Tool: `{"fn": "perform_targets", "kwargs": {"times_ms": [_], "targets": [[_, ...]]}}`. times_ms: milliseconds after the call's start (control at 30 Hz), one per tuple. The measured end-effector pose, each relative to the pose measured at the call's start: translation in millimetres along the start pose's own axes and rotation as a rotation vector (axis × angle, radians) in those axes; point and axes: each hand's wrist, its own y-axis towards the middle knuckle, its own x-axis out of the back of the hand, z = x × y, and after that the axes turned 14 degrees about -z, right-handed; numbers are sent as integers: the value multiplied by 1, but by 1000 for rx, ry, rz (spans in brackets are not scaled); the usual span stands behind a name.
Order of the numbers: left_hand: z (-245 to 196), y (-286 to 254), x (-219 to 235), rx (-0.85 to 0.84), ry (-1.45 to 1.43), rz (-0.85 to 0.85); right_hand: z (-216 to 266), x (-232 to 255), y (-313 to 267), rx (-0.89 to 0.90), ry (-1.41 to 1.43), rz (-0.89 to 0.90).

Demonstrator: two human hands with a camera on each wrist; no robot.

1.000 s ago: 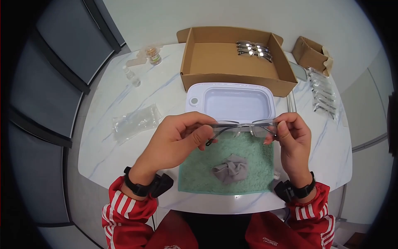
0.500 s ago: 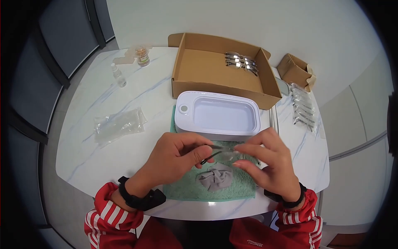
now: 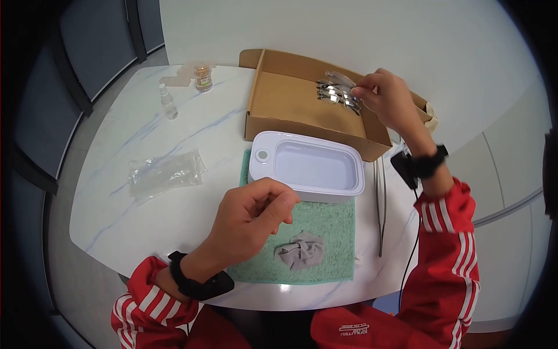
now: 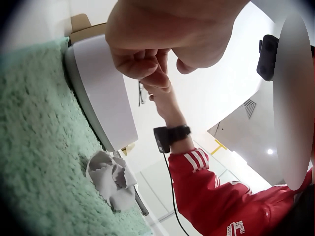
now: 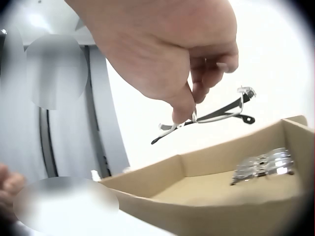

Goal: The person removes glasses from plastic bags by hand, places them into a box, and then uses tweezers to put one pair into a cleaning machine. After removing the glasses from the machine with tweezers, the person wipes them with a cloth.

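My right hand [image 3: 390, 100] pinches a pair of eyeglasses [image 5: 221, 116] between thumb and fingers near the bridge, its temples folded. It is held over the right part of the shallow cardboard box [image 3: 285, 93]. Several folded eyeglasses [image 5: 266, 164] lie in a row inside that box, below the held pair. My left hand [image 3: 250, 221] hovers over the green towel [image 3: 334, 224], in front of the white basin-shaped cleaner [image 3: 340, 196]. Its fingers curl loosely and hold nothing. A crumpled grey cloth [image 3: 302, 251] lies on the towel beside the left hand.
A clear plastic bag [image 3: 165, 174] lies on the left of the marbled table. Behind it stand a spray bottle [image 3: 168, 103] and a small jar [image 3: 203, 80]. Long metal tweezers [image 3: 381, 215] lie right of the towel. A small carton [image 3: 430, 116] shows partly behind the right forearm.
The eyeglasses have left my left hand. My right hand has carried them forward and right, from above the towel to over the cardboard box. The left hand stays over the towel.
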Motion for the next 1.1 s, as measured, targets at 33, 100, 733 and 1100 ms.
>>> {"fn": "perform_targets", "kwargs": {"times_ms": [33, 100, 733, 1100], "targets": [[0, -1, 1, -10, -12, -8, -22, -18, 6, 26, -15, 54], [2, -1, 3, -13, -8, -16, -61, -54, 16, 12, -121, 225], [-5, -7, 4, -71, 28, -39, -108, -77, 29, 39, -169, 346], [-2, -8, 0, -26, -43, -103, -156, 81, -109, -365, -161, 137]]}}
